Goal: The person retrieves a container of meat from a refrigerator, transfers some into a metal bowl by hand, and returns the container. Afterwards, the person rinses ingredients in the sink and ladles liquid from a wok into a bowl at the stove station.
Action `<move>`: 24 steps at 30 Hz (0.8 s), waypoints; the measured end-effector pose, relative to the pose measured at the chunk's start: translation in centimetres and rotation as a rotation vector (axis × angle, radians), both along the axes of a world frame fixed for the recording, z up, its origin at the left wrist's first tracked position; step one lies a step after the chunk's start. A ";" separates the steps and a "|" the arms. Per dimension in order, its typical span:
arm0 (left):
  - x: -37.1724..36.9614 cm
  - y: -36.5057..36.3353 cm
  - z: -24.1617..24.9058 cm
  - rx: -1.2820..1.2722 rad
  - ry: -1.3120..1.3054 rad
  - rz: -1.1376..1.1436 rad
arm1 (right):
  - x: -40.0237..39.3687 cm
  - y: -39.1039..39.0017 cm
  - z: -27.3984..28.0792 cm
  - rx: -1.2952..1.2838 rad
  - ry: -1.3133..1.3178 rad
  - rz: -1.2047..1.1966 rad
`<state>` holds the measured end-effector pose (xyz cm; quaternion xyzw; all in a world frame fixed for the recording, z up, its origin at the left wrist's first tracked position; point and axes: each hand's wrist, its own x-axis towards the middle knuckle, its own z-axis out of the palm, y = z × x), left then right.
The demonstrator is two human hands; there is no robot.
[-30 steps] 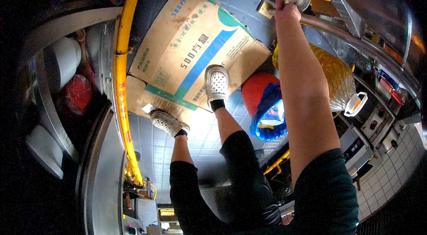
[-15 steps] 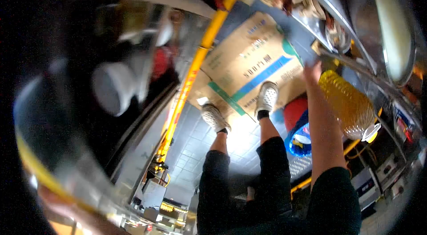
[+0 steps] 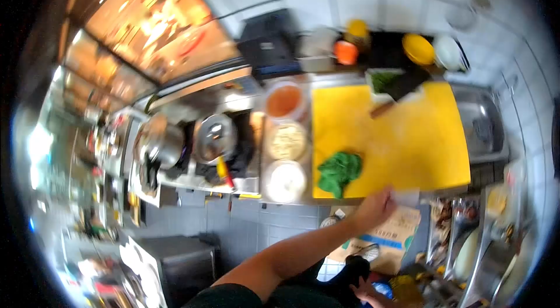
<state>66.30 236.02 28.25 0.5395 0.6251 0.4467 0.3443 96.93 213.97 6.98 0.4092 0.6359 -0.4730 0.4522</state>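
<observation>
My left hand (image 3: 378,210) is closed at the front edge of a yellow cutting board (image 3: 402,150). A pale, blurred flat piece (image 3: 406,196) shows beside its fingers; whether they grip it I cannot make out. My right hand (image 3: 364,290) hangs low near my leg with its fingers apart, close to a blue-rimmed container (image 3: 382,289). On the board lies a crumpled green cloth (image 3: 339,172). A dark-bladed cleaver (image 3: 408,83) with a wooden handle rests across a white container (image 3: 379,97) of chopped greens at the back.
Left of the board stand tubs of red sauce (image 3: 284,100), pale yellow food (image 3: 287,141) and white contents (image 3: 286,181). Farther left are a pan (image 3: 216,139) and a steel pot (image 3: 163,142). A sink (image 3: 481,121) is at right. Flattened cardboard (image 3: 391,244) covers the floor.
The view has swung up from the floor and lower shelves to the worktop. My left hand has come to the board's front edge; my right hand has moved away from the shelf side.
</observation>
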 end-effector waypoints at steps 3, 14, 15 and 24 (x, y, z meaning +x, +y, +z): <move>-4.7 -13.0 1.7 -0.311 0.011 -0.210 | -1.8 2.0 3.3 0.046 -0.014 -0.203; -27.6 -64.9 11.2 -0.036 -0.137 2.128 | -13.4 14.9 10.4 -0.025 0.221 0.097; -27.1 -67.5 14.3 0.391 -0.300 2.272 | -14.4 15.4 10.6 -0.033 0.217 0.126; -23.2 -100.4 15.6 0.957 -0.270 2.241 | -16.5 14.4 10.1 -0.206 0.321 0.445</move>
